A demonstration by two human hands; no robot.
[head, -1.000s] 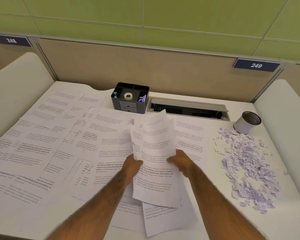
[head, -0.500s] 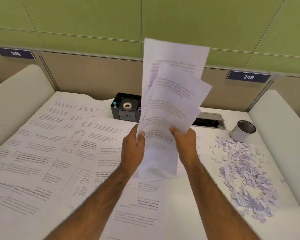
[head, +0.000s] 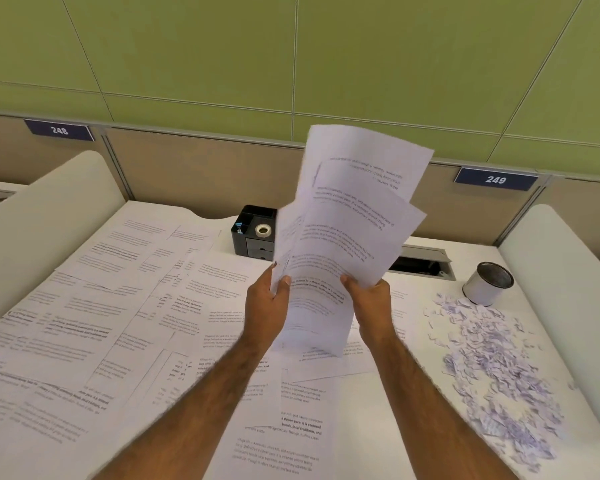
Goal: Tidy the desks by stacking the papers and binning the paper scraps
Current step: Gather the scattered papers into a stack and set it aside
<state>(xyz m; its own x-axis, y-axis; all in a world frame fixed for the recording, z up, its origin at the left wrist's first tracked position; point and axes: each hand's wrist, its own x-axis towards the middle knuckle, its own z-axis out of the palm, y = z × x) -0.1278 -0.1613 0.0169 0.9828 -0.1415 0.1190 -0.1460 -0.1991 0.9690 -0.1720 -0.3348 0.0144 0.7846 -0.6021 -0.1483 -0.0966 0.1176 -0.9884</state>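
Papers, printed and loose, lie overlapping across the left and middle of a white desk, reaching from its near edge back to a beige partition that stands below a green panelled wall. A sheaf of sheets, fanned unevenly and tilted to the right, is held upright above the middle of the desk. Its lower edge is blurred, so whether it touches the sheets beneath cannot be told. Paper scraps form a long heap on the right side of the desk, apart from the loose sheets. The left hand grips the sheaf's left edge, thumb on the near face. The right hand grips its right edge in the same way, fingers behind the paper. A black organiser stands at the back of the desk against the partition, partly hidden by the sheaf. To the right of the sheaf a recessed cable slot is set into the desktop. A white tin stands upright just behind the far end of the scraps. Blue number plates marked 248 and 249 sit on top of the partition. A tape roll lies flat in the organiser's top compartment.
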